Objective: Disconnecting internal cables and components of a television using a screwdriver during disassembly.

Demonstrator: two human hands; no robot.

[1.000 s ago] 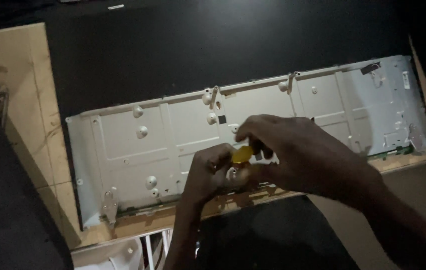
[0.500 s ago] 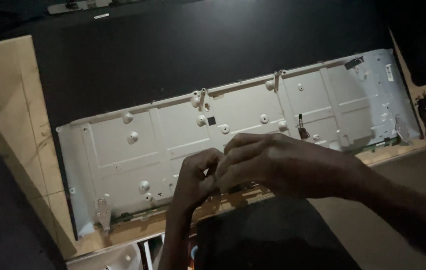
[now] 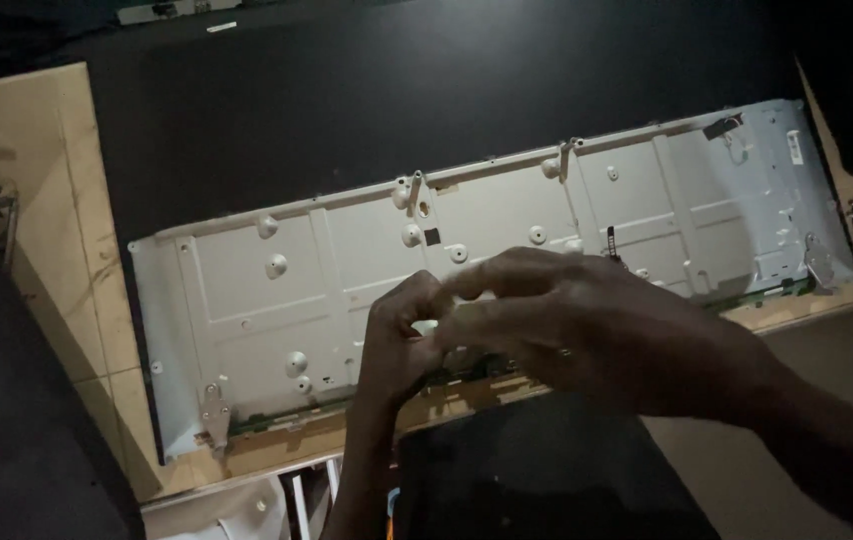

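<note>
— Where were the hands?
— Left hand (image 3: 402, 335) and right hand (image 3: 587, 325) met mid-frame over the white metal back panel (image 3: 277, 310), fingers pinched together (contents hidden).
— Risk?
— A small part could slip, unseen in the dimness.

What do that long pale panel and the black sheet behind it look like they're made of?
The long pale grey panel looks like thin stamped sheet metal, matte, judging by its pressed ribs and raised bosses. The black flat sheet looks smooth and matte, perhaps plastic or glass; the dim light leaves that open.
</note>
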